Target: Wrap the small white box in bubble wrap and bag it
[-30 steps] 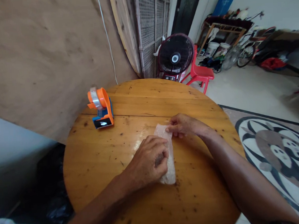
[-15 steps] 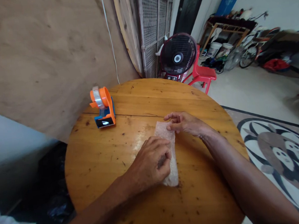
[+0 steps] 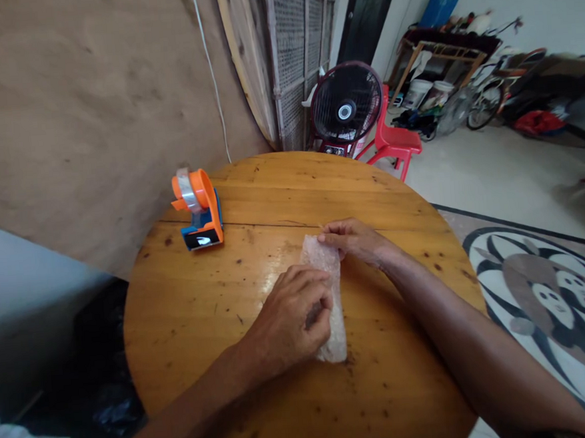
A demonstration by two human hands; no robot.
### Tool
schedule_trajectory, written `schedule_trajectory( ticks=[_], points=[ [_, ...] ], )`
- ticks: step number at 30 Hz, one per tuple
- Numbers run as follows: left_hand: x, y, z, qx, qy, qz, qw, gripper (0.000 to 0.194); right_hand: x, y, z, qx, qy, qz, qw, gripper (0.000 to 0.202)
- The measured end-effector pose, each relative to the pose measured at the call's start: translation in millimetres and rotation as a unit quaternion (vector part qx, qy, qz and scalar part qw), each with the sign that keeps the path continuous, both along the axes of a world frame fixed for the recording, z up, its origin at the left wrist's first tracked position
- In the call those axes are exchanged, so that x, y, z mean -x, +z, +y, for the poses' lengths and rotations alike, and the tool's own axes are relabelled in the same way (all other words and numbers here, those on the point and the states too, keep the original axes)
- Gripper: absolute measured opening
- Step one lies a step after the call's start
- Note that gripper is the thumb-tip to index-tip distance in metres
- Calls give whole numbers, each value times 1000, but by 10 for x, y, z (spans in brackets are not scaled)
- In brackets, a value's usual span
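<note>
A long, narrow piece of bubble wrap, translucent and folded into a flat strip, lies on the round wooden table. My left hand lies across its middle and left edge with fingers curled, holding it down; the fingertips rest on the wrap. At the far right corner, my right hand pinches the edge of the strip between thumb and fingers. Whether anything is inside the wrap, I cannot tell.
An orange and blue tape dispenser with a roll of clear tape stands at the table's far left. Beyond the table's edge are a fan and a red plastic chair. A wooden panel borders the left side.
My right hand has closed its thumb and fingers on the far corner of the bubble wrap, where it was looser before. The left hand stays in place on the strip.
</note>
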State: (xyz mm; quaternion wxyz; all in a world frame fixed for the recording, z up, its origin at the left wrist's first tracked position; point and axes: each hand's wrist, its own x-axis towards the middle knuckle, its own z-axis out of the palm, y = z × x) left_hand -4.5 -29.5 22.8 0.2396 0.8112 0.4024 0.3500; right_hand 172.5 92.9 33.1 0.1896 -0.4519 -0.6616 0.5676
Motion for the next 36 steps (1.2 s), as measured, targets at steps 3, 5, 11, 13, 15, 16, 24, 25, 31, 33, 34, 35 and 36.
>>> schedule_trajectory(
  ticks=[3,5,11,13,15,16,24,25,31,33,34,35,36],
  points=[
    [3,4,-7,-1,3,5,1000,17,10,5,-17,-16,4,11,1000,33],
    [5,8,-11,-1,2,7,1000,17,21,0,-36,-31,4,15,999,35],
    [-7,19,-26,-14,17,16,1000,13,38,-76,-41,-64,10,8,998,32],
    [-18,33,-42,-19,23,23,999,13,37,-107,-28,-68,6,6,998,31],
    [-32,61,-70,-25,38,41,998,12,38,-123,-24,-75,1,6,997,31],
    [-40,81,-90,-27,47,56,997,11,40,-122,-27,-78,-3,5,997,31],
    [-110,173,-294,-38,105,156,981,19,62,70,-126,-62,-9,31,998,26],
    [-116,161,-308,-38,112,151,981,20,67,97,-138,-60,-7,39,997,26],
    [-142,75,-352,-45,145,96,984,16,136,240,-217,-96,1,36,995,28],
    [-151,43,-363,-46,161,70,983,15,156,299,-285,-119,3,24,993,27],
    [-155,25,-368,-45,168,59,983,16,161,329,-331,-135,5,19,991,27],
    [-160,6,-373,-43,175,48,982,16,164,358,-383,-153,6,16,988,27],
    [-165,-12,-378,-42,178,36,983,15,164,384,-441,-173,5,14,985,27]
  ],
)
